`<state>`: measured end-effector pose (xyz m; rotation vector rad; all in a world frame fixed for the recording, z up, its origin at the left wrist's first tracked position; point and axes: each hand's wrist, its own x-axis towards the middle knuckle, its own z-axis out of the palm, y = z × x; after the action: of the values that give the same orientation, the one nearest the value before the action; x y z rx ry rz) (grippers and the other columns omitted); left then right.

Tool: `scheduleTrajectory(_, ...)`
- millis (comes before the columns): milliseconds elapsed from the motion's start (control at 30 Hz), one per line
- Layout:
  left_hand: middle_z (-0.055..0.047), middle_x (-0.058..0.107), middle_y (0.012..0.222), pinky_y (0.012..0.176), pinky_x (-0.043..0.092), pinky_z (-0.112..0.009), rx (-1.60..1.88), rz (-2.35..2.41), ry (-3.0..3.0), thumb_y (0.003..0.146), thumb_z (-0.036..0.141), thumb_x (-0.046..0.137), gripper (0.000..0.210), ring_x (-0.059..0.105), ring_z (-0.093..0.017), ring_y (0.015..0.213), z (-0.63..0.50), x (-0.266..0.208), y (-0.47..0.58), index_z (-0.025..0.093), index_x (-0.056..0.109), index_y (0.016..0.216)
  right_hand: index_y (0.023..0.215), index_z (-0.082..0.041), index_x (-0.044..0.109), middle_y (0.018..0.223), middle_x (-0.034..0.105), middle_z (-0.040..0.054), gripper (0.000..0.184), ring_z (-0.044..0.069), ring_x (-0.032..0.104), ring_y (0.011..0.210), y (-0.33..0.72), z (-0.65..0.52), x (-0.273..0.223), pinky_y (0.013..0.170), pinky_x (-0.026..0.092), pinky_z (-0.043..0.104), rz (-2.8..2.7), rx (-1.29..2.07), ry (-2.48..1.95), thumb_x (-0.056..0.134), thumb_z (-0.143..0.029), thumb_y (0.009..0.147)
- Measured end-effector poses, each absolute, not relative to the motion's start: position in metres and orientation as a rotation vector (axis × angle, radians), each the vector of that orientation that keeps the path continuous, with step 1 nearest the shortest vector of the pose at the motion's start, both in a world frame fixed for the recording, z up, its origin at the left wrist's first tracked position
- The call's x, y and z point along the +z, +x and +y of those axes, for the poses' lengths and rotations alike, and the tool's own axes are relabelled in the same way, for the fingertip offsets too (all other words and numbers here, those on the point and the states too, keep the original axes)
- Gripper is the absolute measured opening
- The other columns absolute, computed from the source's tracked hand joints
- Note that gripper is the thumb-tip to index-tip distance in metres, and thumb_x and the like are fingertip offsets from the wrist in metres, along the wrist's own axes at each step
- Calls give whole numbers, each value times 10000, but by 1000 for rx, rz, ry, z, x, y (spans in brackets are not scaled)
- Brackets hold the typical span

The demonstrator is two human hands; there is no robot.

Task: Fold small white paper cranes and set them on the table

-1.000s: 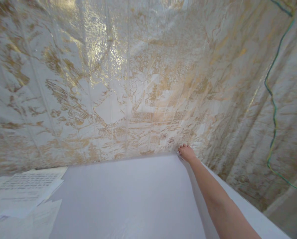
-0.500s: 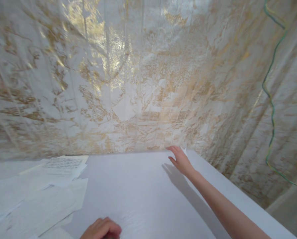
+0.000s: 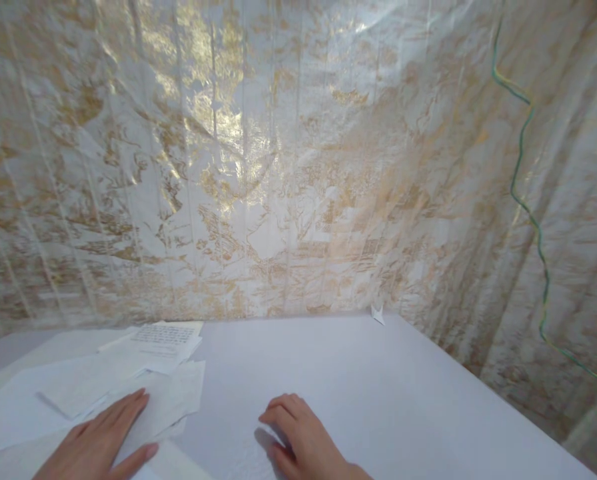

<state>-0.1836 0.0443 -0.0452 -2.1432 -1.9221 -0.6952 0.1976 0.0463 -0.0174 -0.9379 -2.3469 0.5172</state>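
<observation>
My left hand (image 3: pixel 103 437) lies over a loose spread of white papers (image 3: pixel 178 393), its fingers stretched out and the thumb apart. It holds nothing that I can see. Over the white tabletop (image 3: pixel 258 360), to the right of the papers, is my right hand (image 3: pixel 306 440). Its fingers bend loosely, with a gap between thumb and forefinger and nothing in them. At the far right corner of the table stands a small pointed piece of folded white paper (image 3: pixel 378 315). A sheet with lines of dark writing (image 3: pixel 161 339) tops the far end of the papers.
A shiny curtain with gold patterns (image 3: pixel 288 200) hangs behind the table and along its right side. Down the right part of it runs a twisted green and yellow cord (image 3: pixel 541 247). The table's right edge (image 3: pixel 483 393) slants toward me.
My right hand has drawn back from the folded paper at the far corner to the near middle. My left hand has moved left onto the papers and spread its fingers. The view has shifted slightly.
</observation>
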Motion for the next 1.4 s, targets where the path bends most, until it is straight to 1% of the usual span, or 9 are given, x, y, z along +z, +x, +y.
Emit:
scheduleTrajectory(67,-148,645,1363,1086,449,-436,-545,-1922,-2179,807,539,599,580,604,-332,1267,46,-51,-191,162,689,1237,1160,-223,621,1181,651,88,481,248,568,1128,199,47,-17,1041,392,391,-2291,562,-978,615,-40,716)
scheduleTrajectory(133,-128,641,1374,1079,461,-424,-481,-1917,-2216,821,629,591,612,606,-325,1266,46,-51,-191,200,689,1246,1152,-222,622,1171,653,84,487,244,568,1125,200,46,-14,1052,381,392,-2270,578,-991,603,-25,707)
scheduleTrajectory(267,-174,649,1355,1057,471,-521,-511,-1881,-2252,854,709,513,687,635,-388,1213,45,-43,-184,164,708,1225,1144,-211,630,1151,660,88,470,252,573,1099,200,43,-11,1030,388,398,-2295,558,-989,618,-21,713)
scheduleTrajectory(433,-184,611,1402,1047,479,-506,-381,-1833,-2295,862,645,522,669,576,-368,1291,45,-38,-163,155,660,1296,1145,-203,635,1146,663,87,471,252,572,1075,199,43,-13,994,406,382,-2306,533,-981,628,-19,712)
scheduleTrajectory(533,-189,621,1389,1004,514,-509,-263,-1899,-2266,891,554,439,627,589,-368,1276,47,-24,-143,128,659,1294,1145,-207,635,1144,664,81,473,252,572,1071,199,43,-12,998,403,388,-2312,518,-989,627,-26,709)
scheduleTrajectory(733,-197,634,1364,1096,449,-470,-37,-2017,-2307,867,491,351,671,580,-344,1291,47,6,-123,58,666,1271,1132,-189,647,1130,672,89,452,249,580,1074,198,43,-10,1006,396,385,-2328,520,-997,625,-26,711)
scheduleTrajectory(967,-128,665,1335,1075,479,-468,-331,-1953,-2307,863,533,469,557,643,-327,1220,53,-24,-151,168,725,1196,1149,-198,637,1149,666,76,443,236,570,1093,198,43,-10,1020,375,362,-2335,526,-995,621,-33,738)
scheduleTrajectory(1167,-122,681,1319,1081,472,-473,-495,-2017,-2353,822,674,497,665,643,-363,1211,59,-34,-163,172,731,1191,1144,-201,637,1153,668,73,440,236,568,1101,200,41,-8,1046,347,365,-2336,537,-990,638,-28,739)
scheduleTrajectory(1400,-86,726,1263,1065,482,-419,-646,-2064,-2349,826,595,551,530,666,-326,1186,60,-39,-173,216,749,1138,1138,-193,645,1144,665,79,420,238,566,1089,199,40,-7,1010,374,352,-2335,536,-1005,653,-39,748)
